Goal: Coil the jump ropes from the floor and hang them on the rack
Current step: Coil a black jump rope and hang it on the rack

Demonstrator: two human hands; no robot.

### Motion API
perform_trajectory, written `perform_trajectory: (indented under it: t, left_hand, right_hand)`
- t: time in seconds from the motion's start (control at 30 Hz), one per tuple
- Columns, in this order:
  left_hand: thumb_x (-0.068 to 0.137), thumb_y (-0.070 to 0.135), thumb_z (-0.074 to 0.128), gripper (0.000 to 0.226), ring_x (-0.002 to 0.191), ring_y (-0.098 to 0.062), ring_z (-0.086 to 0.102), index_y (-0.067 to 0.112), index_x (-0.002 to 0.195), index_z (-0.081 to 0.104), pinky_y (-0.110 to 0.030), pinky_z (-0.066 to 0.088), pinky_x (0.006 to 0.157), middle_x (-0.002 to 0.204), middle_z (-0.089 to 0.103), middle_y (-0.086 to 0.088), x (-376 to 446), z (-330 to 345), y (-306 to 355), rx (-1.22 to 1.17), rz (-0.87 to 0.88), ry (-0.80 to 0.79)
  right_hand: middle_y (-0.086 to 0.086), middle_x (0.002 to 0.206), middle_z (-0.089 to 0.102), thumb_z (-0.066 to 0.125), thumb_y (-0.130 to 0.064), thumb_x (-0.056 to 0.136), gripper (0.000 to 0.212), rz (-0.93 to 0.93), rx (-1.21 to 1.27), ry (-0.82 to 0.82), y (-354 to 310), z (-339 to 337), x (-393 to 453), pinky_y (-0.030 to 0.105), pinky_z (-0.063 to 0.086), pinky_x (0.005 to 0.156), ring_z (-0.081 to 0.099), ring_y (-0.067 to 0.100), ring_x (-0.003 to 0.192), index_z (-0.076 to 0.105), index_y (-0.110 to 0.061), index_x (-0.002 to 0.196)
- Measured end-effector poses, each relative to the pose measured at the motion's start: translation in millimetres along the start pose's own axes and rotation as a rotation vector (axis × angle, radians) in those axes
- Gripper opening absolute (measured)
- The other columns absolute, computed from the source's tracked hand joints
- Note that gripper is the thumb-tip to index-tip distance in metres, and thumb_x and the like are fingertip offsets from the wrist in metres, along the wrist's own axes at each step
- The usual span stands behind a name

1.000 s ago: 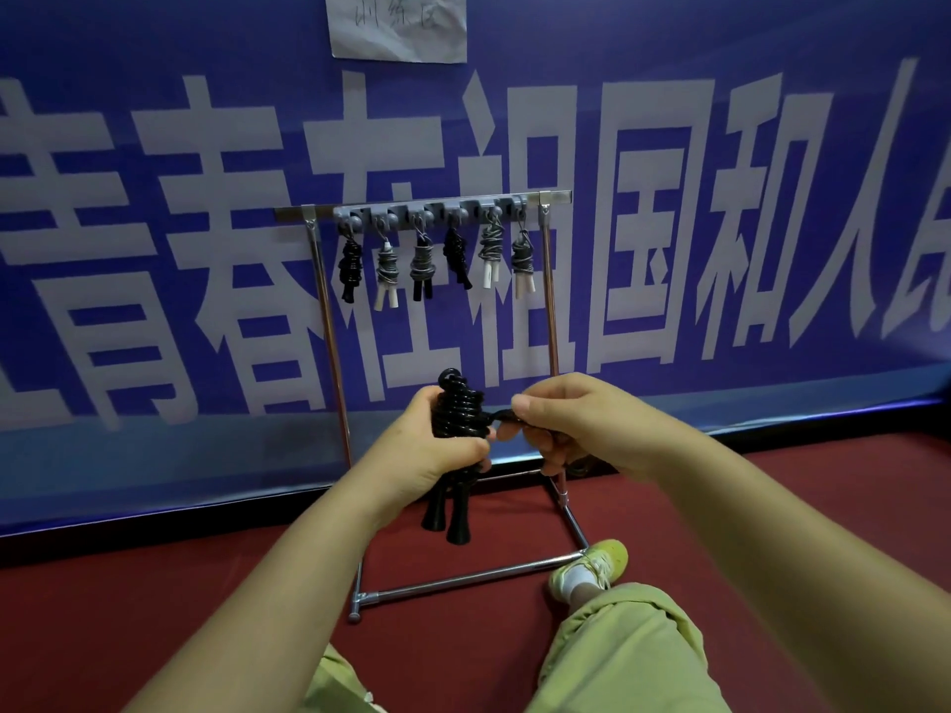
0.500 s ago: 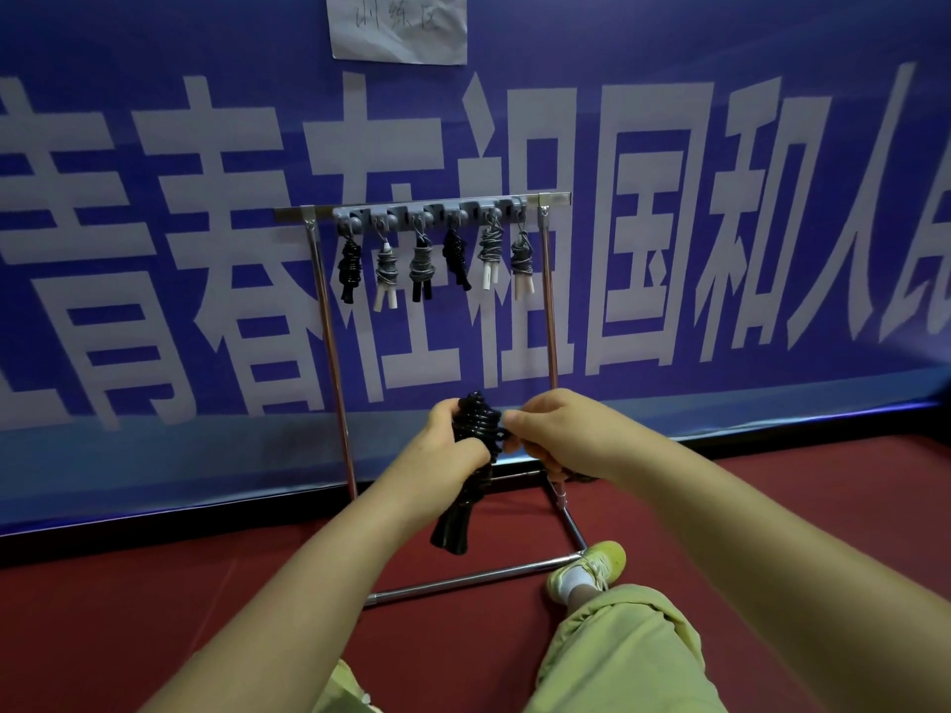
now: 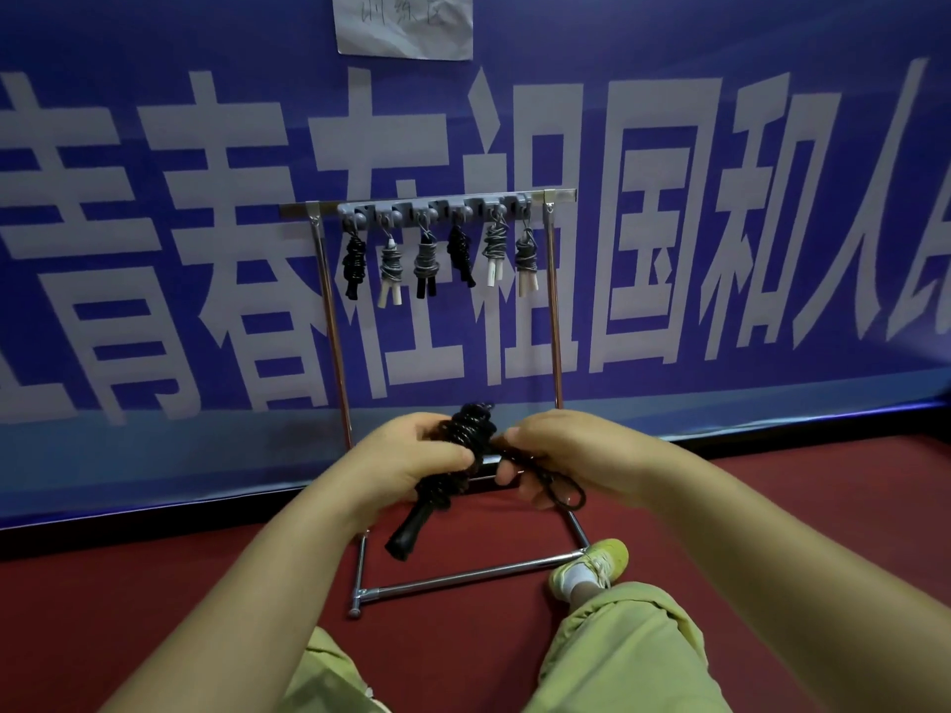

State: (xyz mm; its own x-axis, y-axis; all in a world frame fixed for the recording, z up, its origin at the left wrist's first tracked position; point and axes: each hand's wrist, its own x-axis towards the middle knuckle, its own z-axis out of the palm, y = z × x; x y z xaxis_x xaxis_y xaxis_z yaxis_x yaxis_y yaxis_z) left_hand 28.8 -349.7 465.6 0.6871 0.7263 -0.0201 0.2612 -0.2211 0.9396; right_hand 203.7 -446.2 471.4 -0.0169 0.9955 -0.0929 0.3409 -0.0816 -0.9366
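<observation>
Gripping a coiled black jump rope (image 3: 465, 440) in front of the rack (image 3: 550, 321), the left hand (image 3: 406, 463) has its fingers curled tight around the middle of the bundle; the thumb lies across the front of the coils; the rope's black handles (image 3: 409, 532) hang below the fist, tilted down and to the left, clear of the red floor (image 3: 772, 506); the right hand (image 3: 571, 452) sits just beside the bundle, its fingers pinched together on a loose loop of cord (image 3: 563, 488) that trails under the palm; the top of the bundle pokes up between the two hands. Behind them stands the metal rack, its base bars resting on the floor and its top bar carrying a row of grey hooks (image 3: 437, 211); six wound ropes (image 3: 440, 259) hang there side by side, some black, some grey with white handles; the backdrop is a blue banner (image 3: 154, 223) with large white characters and a paper sheet (image 3: 404, 23) stuck near the top; a yellow-green shoe (image 3: 597, 563) touches the front corner of the rack's base; green trouser legs (image 3: 617, 656) fill the lower edge.
</observation>
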Motion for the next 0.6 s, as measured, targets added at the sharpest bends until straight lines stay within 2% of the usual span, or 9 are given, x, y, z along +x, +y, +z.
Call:
perform_trajectory:
  t: [0.07,0.13,0.2,0.27,0.33,0.47,0.6]
  left_hand:
    - [0.084,0.008,0.064,0.020,0.077,-0.017,0.066,0.011,0.103,0.065,-0.031,0.052,0.070,0.089,0.069,-0.008,1.1,2.6,-4.3,-0.084,-0.015,0.023]
    - [0.083,0.008,0.063,0.013,0.070,-0.016,0.063,0.008,0.096,0.064,-0.031,0.050,0.065,0.081,0.066,-0.007,2.1,7.3,-7.9,-0.128,-0.014,0.042]
    - [0.085,0.005,0.059,0.008,0.069,-0.018,0.059,0.005,0.092,0.062,-0.036,0.049,0.067,0.079,0.062,-0.010,3.7,11.0,-10.7,-0.239,-0.011,0.054]
    - [0.090,0.000,0.051,0.010,0.073,-0.021,0.059,0.003,0.095,0.059,-0.039,0.054,0.072,0.084,0.059,-0.013,5.2,11.6,-12.5,-0.384,-0.026,0.073]
    - [0.092,0.000,0.048,0.011,0.076,-0.023,0.063,0.004,0.099,0.056,-0.040,0.057,0.071,0.087,0.059,-0.014,6.4,9.9,-13.9,-0.528,-0.045,0.081]
    - [0.092,0.003,0.047,0.009,0.069,-0.021,0.060,0.008,0.096,0.052,-0.025,0.051,0.047,0.085,0.055,-0.012,5.1,6.4,-15.9,-0.612,-0.067,0.050]
    - [0.092,0.004,0.047,0.010,0.068,-0.020,0.059,0.006,0.099,0.053,-0.024,0.048,0.044,0.087,0.054,-0.014,7.5,5.1,-20.3,-0.635,-0.077,0.052]
  right_hand:
    - [-0.001,0.093,0.070,0.044,-0.022,0.100,0.028,0.005,-0.067,0.005,2.6,-3.1,-2.1,0.031,0.042,0.066,0.059,0.005,0.065,0.056,-0.008,0.121]
    - [-0.004,0.094,0.071,0.052,-0.025,0.097,0.031,0.019,-0.152,0.069,10.4,-7.5,-3.3,0.036,0.048,0.074,0.059,0.004,0.066,0.056,-0.014,0.125]
    - [0.004,0.100,0.071,0.059,-0.029,0.093,0.033,0.050,-0.153,0.126,19.8,-12.4,-3.9,0.038,0.054,0.086,0.063,0.012,0.075,0.057,-0.017,0.124]
    - [0.011,0.112,0.067,0.061,-0.024,0.093,0.022,0.080,-0.060,0.141,27.0,-16.5,-6.1,0.034,0.056,0.087,0.068,0.018,0.088,0.059,-0.019,0.114]
    - [0.009,0.104,0.066,0.061,-0.016,0.092,0.014,0.055,0.020,0.163,31.7,-20.4,-7.4,0.038,0.056,0.089,0.069,0.018,0.084,0.060,-0.014,0.106]
    - [0.003,0.082,0.064,0.061,-0.011,0.092,0.009,-0.037,0.013,0.226,32.8,-22.7,-8.5,0.034,0.057,0.082,0.067,0.016,0.077,0.061,-0.008,0.100]
    - [0.001,0.077,0.061,0.059,-0.015,0.094,0.007,-0.116,-0.013,0.267,30.5,-19.5,-9.1,0.029,0.053,0.074,0.062,0.013,0.074,0.058,-0.008,0.091]
